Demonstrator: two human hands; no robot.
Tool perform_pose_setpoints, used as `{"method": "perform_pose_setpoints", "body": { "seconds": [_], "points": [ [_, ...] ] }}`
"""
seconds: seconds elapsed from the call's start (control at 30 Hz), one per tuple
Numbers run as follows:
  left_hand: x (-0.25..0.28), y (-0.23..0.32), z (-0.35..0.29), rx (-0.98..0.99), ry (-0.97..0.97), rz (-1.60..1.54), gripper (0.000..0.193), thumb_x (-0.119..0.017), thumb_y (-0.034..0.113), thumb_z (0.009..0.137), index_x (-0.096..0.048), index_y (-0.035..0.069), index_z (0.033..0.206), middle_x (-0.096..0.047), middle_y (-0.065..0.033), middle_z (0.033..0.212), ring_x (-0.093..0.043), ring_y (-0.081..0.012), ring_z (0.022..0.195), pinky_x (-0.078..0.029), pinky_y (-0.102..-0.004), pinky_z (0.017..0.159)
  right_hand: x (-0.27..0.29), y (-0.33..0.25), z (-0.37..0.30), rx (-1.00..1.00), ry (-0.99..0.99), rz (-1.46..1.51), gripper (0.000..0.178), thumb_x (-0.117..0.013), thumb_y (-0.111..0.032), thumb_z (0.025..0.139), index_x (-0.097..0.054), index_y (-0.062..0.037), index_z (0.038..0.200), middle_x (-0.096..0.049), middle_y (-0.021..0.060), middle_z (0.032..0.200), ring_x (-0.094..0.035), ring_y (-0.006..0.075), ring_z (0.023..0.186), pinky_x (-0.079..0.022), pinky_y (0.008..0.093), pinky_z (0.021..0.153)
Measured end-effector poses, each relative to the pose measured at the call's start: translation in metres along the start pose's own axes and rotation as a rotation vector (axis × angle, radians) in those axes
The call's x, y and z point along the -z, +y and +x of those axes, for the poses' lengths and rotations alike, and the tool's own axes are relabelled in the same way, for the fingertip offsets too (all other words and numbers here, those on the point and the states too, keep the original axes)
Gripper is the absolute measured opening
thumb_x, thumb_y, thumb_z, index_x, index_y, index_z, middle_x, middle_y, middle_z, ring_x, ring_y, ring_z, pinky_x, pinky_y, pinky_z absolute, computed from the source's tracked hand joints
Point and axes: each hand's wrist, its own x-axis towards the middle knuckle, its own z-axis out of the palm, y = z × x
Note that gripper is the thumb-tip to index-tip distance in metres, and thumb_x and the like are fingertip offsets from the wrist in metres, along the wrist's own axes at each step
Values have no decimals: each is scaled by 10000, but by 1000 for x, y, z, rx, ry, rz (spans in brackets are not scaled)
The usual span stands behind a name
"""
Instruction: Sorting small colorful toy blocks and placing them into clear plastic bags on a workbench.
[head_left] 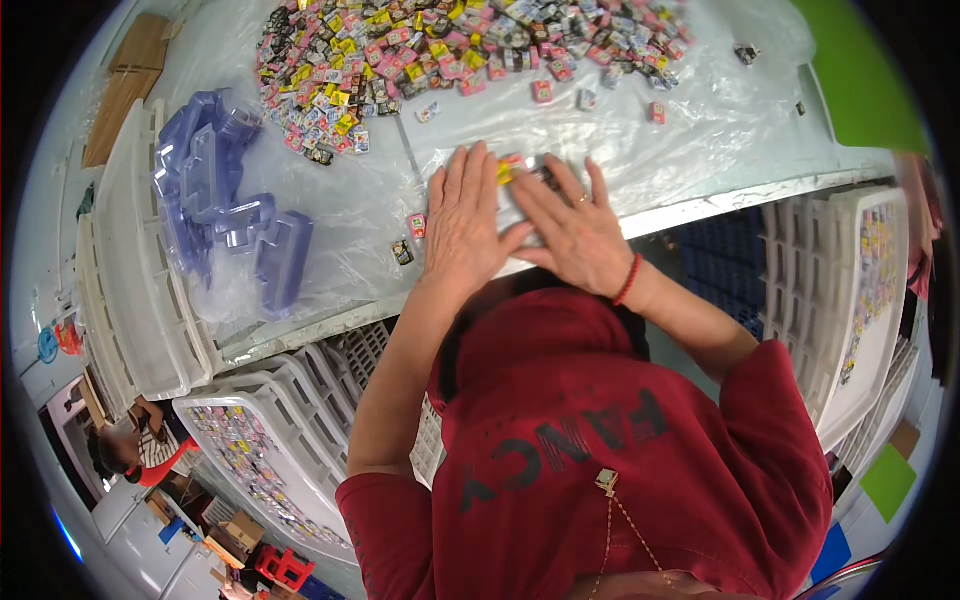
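Observation:
My left hand (464,222) lies flat near the table's front edge, its fingers stretched out together. Beside it my right hand (575,232), with a red cord bracelet and a ring, rests palm down with fingers spread. Between the fingertips of both hands sit a few small yellow and pink box-shaped pieces (508,168). A dark piece (547,180) shows partly under my right fingers. To the left of my left hand are a red-and-white piece (417,226) and a black piece (402,252). What lies beneath the palms is hidden.
A large pile of small colourful pieces (420,50) covers the far table on clear plastic sheeting (720,130). Blue plastic trays (285,260) lie at left. White crates (270,440) with pieces stand below left, another crate (835,290) at right. A person (150,445) is at lower left.

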Motion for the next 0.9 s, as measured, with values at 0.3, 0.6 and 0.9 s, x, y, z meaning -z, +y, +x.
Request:
{"method": "perform_pose_setpoints", "body": {
  "seconds": [0.3, 0.6, 0.9],
  "points": [
    [37, -15, -19, 89, 235, -62, 707, -784, 197, 697, -467, -26, 1288, -461, -201, 1341, -440, -376, 1223, -347, -468, 1017, 15, 20, -8, -147, 35, 120, 706, -612, -297, 853, -320, 14, 1416, -340, 188, 1464, -287, 376, 1377, -149, 547, 1116],
    [33, -34, -68, 228, 301, -132, 448, -744, 38, 726, -578, -26, 1137, -592, -170, 1136, -540, -358, 1056, -445, -424, 901, 9, 23, -1, -185, 143, 147, 487, -535, -152, 915, -421, -18, 1370, -413, 158, 1408, -341, 340, 1345, -192, 504, 1111],
    [35, -38, -56, 171, 325, -92, 356, -767, 56, 705, -617, 12, 1025, -644, -112, 994, -586, -310, 944, -477, -387, 834, 24, -14, 19, -93, 259, 237, 345, -610, -54, 853, -571, -22, 1194, -569, 150, 1195, -479, 333, 1191, -333, 459, 1034]
  ]
}}
